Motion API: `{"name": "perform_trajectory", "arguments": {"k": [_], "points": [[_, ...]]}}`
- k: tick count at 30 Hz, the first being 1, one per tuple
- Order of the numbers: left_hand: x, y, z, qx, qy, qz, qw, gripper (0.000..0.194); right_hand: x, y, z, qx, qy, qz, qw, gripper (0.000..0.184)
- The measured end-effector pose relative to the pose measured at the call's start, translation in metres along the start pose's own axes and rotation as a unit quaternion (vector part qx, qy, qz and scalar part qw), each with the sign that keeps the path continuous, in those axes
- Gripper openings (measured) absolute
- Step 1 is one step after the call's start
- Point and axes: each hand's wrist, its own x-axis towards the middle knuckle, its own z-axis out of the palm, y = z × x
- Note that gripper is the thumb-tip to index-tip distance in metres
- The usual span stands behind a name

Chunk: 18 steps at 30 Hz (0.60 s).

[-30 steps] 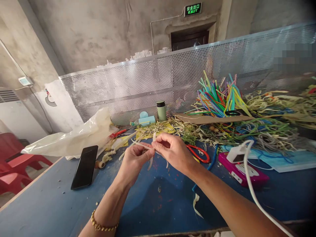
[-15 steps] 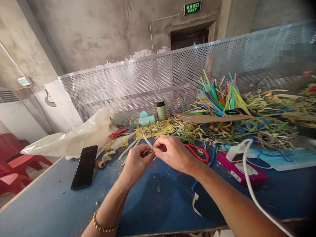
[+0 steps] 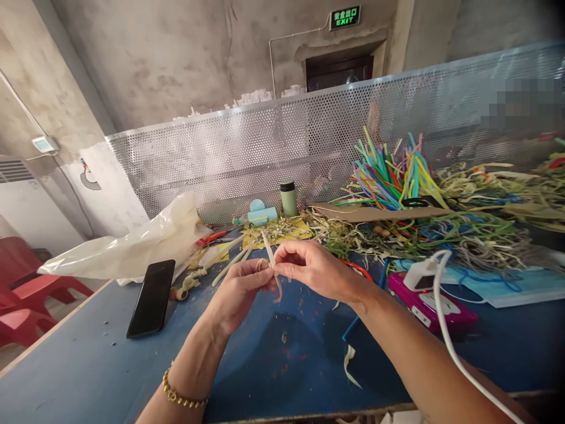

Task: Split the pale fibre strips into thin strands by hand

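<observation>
Above the blue table [image 3: 176,377] my two hands meet at a pale, flat plant-fibre strip [image 3: 268,249], perhaps corn husk. My left hand [image 3: 241,291], with a beaded bracelet on its wrist, pinches the strip where a small loop curls by the thumb. From the right, my right hand [image 3: 311,268] pinches the same strip with thumb and forefinger. One end sticks up away from me, and a thin browner tail [image 3: 278,290] hangs below the fingers. The far fingertips of my left hand are partly hidden.
A black phone [image 3: 150,299] lies left. Behind are a plastic bag [image 3: 132,250], red-handled tool [image 3: 209,238], green bottle [image 3: 288,199] and fibre scraps [image 3: 282,227]. Right are colourful stems [image 3: 397,174], red scissor handles [image 3: 359,269], a magenta power strip [image 3: 435,303] and its white cable [image 3: 444,330].
The strip has turned more upright, and its loop and hanging tail now show. My left hand has opened out slightly around it; my right hand has shifted a little and stays pinched.
</observation>
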Motion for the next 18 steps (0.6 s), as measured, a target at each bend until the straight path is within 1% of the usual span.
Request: {"name": "perform_trajectory", "arguments": {"k": [2, 4, 6, 8, 10, 12, 16, 18], "points": [[-0.0003, 0.0003, 0.0004, -0.051, -0.021, -0.028, 0.998, 0.02, -0.0007, -0.0025, 0.0005, 0.024, -0.014, -0.024, 0.999, 0.008], [-0.0012, 0.0002, 0.001, -0.097, -0.036, -0.054, 0.993, 0.018, -0.0014, -0.0048, 0.0011, 0.026, -0.02, -0.057, 0.998, 0.007], [-0.0023, 0.0, 0.0013, -0.131, -0.043, -0.068, 0.988, 0.015, -0.0018, -0.0065, 0.0012, -0.008, -0.011, -0.095, 0.995, 0.008], [-0.0029, -0.0002, 0.0013, -0.147, -0.041, -0.071, 0.986, 0.013, -0.0015, -0.0067, 0.0011, -0.051, 0.0, -0.117, 0.992, 0.01], [-0.0023, -0.0005, 0.001, -0.151, -0.033, -0.076, 0.985, 0.012, -0.0006, -0.0054, 0.0016, -0.065, 0.007, -0.111, 0.992, 0.009], [-0.0006, -0.0009, 0.0003, -0.154, -0.01, -0.08, 0.985, 0.011, 0.0005, -0.0032, 0.0028, -0.066, 0.019, -0.089, 0.994, 0.008], [0.0035, -0.0021, -0.0011, -0.18, 0.049, -0.064, 0.98, 0.01, 0.0013, -0.0019, 0.006, -0.103, 0.073, -0.046, 0.991, 0.015], [0.0043, -0.0027, -0.0013, -0.197, 0.063, -0.058, 0.977, 0.01, 0.0009, -0.0033, 0.0073, -0.104, 0.08, -0.026, 0.991, 0.017]]}}
